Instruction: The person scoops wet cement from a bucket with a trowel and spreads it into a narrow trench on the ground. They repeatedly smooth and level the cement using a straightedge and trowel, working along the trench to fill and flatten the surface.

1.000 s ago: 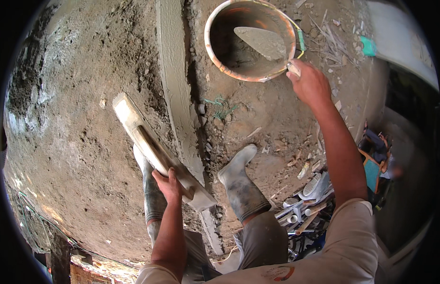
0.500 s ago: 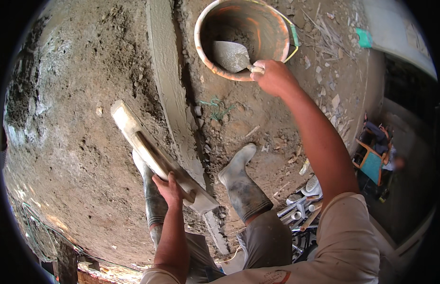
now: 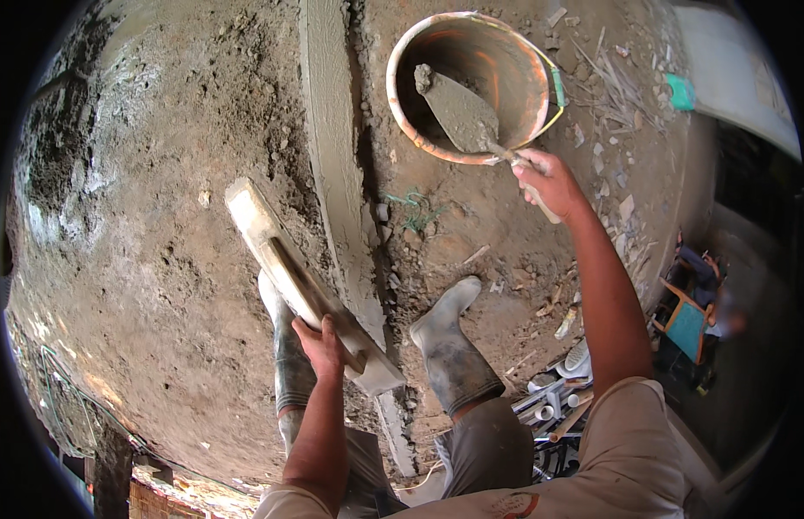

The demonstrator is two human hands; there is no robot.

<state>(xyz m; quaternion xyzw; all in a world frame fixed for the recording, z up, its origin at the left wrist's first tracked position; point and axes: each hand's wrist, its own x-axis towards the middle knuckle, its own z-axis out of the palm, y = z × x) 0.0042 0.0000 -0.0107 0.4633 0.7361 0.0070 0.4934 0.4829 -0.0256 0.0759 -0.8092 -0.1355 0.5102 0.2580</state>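
My right hand (image 3: 544, 186) grips the handle of a trowel (image 3: 461, 117), whose grey mortar-smeared blade lies over the mouth of an orange-stained white bucket (image 3: 540, 65) with a lump at its tip. My left hand (image 3: 320, 344) is closed on a long plastering float (image 3: 268, 233), which lies diagonally above my left leg, its lower end over a narrow mortar strip (image 3: 324, 104). This grey strip runs along the ground between my booted feet, with a dark gap along its right edge.
My rubber boots (image 3: 445, 337) stand on rough dirt (image 3: 142, 259). Pipes and scrap (image 3: 566, 389) are piled at lower right, with green string (image 3: 410, 208) below the bucket. A person (image 3: 704, 268) sits by a teal-panelled chair at far right. Cables (image 3: 64, 406) run at lower left.
The trowel blade has risen from inside the bucket toward its mouth, carrying a lump, and my right hand has turned and shifted. My left hand still holds the float, with little movement.
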